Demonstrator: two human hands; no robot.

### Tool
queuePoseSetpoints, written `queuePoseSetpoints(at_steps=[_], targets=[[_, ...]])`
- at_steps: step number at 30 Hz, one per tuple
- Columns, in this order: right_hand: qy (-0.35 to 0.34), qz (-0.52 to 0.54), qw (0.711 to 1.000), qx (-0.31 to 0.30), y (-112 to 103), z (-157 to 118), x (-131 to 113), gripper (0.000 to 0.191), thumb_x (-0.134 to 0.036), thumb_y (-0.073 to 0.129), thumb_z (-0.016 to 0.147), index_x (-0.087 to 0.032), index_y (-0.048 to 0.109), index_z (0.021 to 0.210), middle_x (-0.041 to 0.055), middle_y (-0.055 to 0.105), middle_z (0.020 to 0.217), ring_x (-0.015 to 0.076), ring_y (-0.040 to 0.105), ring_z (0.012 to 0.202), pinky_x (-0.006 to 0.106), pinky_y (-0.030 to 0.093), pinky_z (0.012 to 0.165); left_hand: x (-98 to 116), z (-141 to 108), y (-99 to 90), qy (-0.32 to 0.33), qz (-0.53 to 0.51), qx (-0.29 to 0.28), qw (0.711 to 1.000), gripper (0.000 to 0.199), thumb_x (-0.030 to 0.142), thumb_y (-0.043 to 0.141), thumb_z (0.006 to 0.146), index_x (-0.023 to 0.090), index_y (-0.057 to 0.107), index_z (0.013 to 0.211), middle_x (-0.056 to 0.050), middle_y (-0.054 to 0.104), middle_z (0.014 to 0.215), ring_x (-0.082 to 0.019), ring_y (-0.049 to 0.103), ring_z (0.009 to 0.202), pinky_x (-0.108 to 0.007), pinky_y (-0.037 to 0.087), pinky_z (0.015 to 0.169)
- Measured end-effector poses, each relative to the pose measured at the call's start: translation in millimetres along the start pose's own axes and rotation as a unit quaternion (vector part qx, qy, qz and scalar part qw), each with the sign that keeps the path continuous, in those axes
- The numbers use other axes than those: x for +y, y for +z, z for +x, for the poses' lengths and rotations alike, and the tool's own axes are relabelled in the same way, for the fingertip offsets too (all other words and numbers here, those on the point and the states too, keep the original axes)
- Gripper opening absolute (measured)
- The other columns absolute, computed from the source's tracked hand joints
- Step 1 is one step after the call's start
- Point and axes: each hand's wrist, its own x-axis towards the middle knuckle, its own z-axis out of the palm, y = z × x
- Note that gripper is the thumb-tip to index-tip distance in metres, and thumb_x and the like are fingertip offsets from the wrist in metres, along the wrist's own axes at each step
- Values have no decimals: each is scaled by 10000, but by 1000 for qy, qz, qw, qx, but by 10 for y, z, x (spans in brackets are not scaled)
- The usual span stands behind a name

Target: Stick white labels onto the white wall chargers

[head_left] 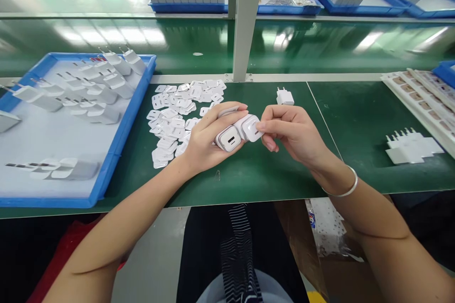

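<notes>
My left hand [209,135] is closed around white USB charger plugs held side by side. One charger [228,139] shows its dark port toward me. On the end face of the other lies a white cover plate [253,129], with the thumb and forefinger of my right hand [289,130] pinching its edge. Whether that plate is seated or still loose I cannot tell. Close to my left hand spreads a pile of small white cover plates [168,125] with slots. Behind my right hand a single charger [285,96] stands with its two pins up.
At left, a blue-rimmed tray [122,144] holds several chargers. More chargers [412,146] lie grouped at right, near white strips with brown cells [419,99]. A pale post [244,33] rises behind my hands. Filled trays [188,8] line the far shelf, where another person's hands partly show.
</notes>
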Motion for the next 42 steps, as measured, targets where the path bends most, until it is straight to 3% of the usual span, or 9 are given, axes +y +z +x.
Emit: queuePoseSetpoints(at_steps=[7, 15, 21, 24, 28, 31, 35, 42], targets=[[-60, -60, 996, 20, -3, -24, 44, 358, -377, 807, 831, -171, 575, 653, -28, 546, 473, 84, 466, 418, 209, 346, 411, 31, 7, 4, 3, -4, 9, 1000, 423, 241, 750, 856, 264, 622, 1259, -94, 673, 1236, -233, 683, 1110, -398, 613, 922], [-107, -131, 985, 39, 6, -3, 46, 430, -428, 794, 843, -172, 533, 616, -49, 446, 487, 66, 363, 447, 225, 258, 436, 77, -20, 48, -55, -7, 6, 998, 369, 281, 772, 842, 236, 661, 1190, -91, 686, 1214, -216, 686, 1090, -380, 603, 934], [-138, -155, 978, 31, -20, 40, 80, 441, -448, 780, 857, -165, 523, 638, -51, 427, 538, 60, 343, 471, 227, 238, 431, 76, -2, 68, -60, -23, 17, 998, 366, 256, 799, 812, 210, 676, 1153, -94, 698, 1179, -206, 689, 1080, -343, 599, 917], [-176, -183, 966, 43, -2, 26, 110, 372, -399, 728, 908, -166, 537, 690, -47, 443, 562, 63, 353, 485, 227, 250, 439, 89, 0, 81, -74, -24, 36, 996, 350, 257, 803, 806, 211, 686, 1132, -84, 703, 1165, -200, 697, 1054, -333, 599, 909], [-251, -269, 926, 91, 38, -34, 118, 259, -253, 658, 940, -173, 545, 720, -40, 456, 570, 70, 355, 500, 236, 264, 462, 64, -20, 107, -78, -15, 53, 995, 346, 249, 800, 802, 207, 689, 1127, -79, 701, 1166, -195, 697, 1045, -328, 591, 911], [-271, -236, 927, 105, 15, -75, 78, 261, -251, 644, 949, -188, 539, 718, -40, 433, 551, 77, 344, 475, 252, 258, 455, -15, -35, 106, -98, -1, 45, 994, 323, 258, 793, 810, 199, 695, 1112, -76, 705, 1156, -193, 697, 1040, -329, 584, 919], [-254, -116, 955, 96, -50, -51, 33, 241, -266, 657, 959, -198, 569, 745, -41, 442, 537, 87, 393, 464, 251, 302, 457, -79, -33, 85, -105, -21, 31, 994, 336, 275, 806, 803, 203, 697, 1113, -71, 711, 1151, -197, 693, 1061, -334, 577, 932], [-134, -12, 991, 26, -1, 26, 120, 251, -294, 718, 931, -165, 614, 741, -39, 486, 524, 77, 423, 482, 221, 328, 461, 16, -7, 82, -59, -30, 41, 997, 364, 289, 805, 811, 228, 680, 1147, -76, 705, 1176, -207, 692, 1077, -355, 590, 921]])
